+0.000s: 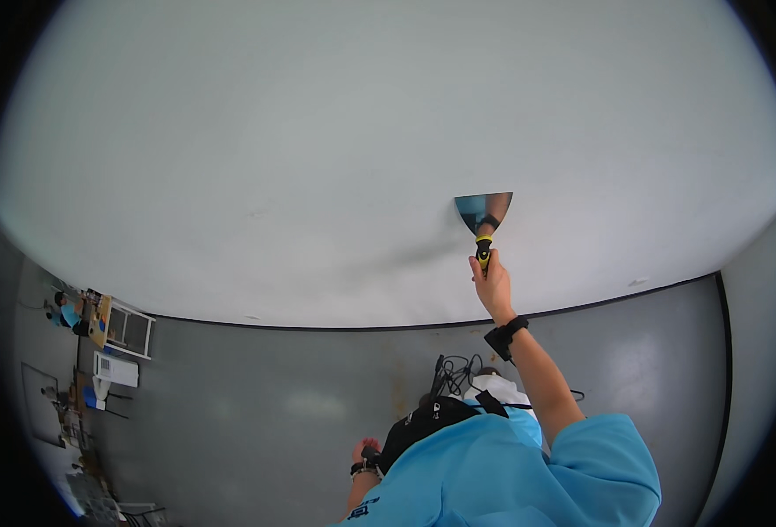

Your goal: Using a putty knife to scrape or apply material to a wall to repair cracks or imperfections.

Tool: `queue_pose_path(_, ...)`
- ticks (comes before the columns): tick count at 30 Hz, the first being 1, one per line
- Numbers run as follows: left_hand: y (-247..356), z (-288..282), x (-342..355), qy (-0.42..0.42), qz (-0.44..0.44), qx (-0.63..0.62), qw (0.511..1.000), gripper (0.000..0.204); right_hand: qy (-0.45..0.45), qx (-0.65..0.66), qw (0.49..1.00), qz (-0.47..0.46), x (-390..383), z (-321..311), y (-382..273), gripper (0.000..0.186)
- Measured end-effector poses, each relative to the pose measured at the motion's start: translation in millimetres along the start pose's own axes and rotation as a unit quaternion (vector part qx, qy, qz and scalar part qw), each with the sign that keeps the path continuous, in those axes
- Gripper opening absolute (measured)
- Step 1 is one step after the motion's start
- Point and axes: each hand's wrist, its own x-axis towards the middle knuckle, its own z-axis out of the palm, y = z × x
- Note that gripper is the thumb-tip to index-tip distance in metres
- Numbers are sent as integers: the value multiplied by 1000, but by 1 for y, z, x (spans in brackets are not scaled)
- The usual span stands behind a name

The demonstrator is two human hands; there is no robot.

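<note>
My right hand (494, 288) is closed around the black and yellow handle of a putty knife (484, 211). The knife's wide, shiny metal blade points up and rests against or just in front of the white wall (317, 158); I cannot tell which. Its blade mirrors the blue of my sleeve and part of my arm. Down by my left side, my left hand (365, 450) hangs low beside a black bag at my waist. Its fingers show small and loosely apart, with nothing visible in them. Both wrists wear black bands.
Black cables (454, 373) lie bunched just in front of my body. A dark skirting strip (344, 329) runs between wall and grey floor (256, 413). A side wall (764, 290) stands at right. Far left are a person at a wooden-topped table (100, 321) and a white cabinet (117, 369).
</note>
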Motion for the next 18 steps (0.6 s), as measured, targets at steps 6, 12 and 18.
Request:
queue_pose_path(6, -1, 5, -19, 12, -10, -10, 1000, 33, -24, -50, 998, -15, -8, -10, 1, 28)
queue_pose_path(12, 2, -3, -33, 40, -8, -27, 999, 32, -3, -28, 1000, -11, -9, -6, -7, 29)
queue_pose_path(18, 15, 44, -97, 37, -26, -28, 999, 32, -7, -62, 998, -6, -9, -14, 5, 30)
